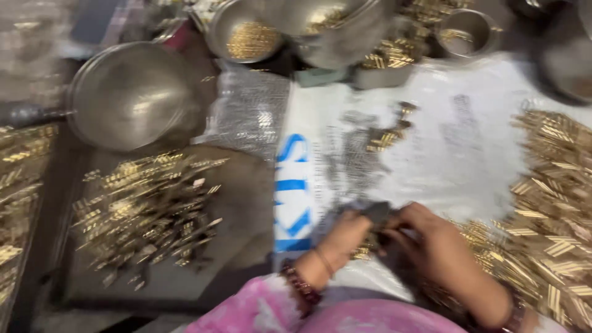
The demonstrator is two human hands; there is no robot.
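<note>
Pinching together over a small dark piece [376, 213], the left hand [345, 237] and right hand [425, 237] meet near the front edge of the bench, fingers closed on it from both sides; motion blur hides what the piece is. Holding it low and close to the body seems to keep it steady above the white printed sheet [456, 148], which would catch anything that drops. Brass pins [555, 203] lie heaped at the sheet's right edge, within easy reach of the right hand. A second pile of brass pins [145, 206] spreads on a flat tray [246, 203] toward the left edge. Metal bowls [132, 95] holding more pins stand along the back edge.
</note>
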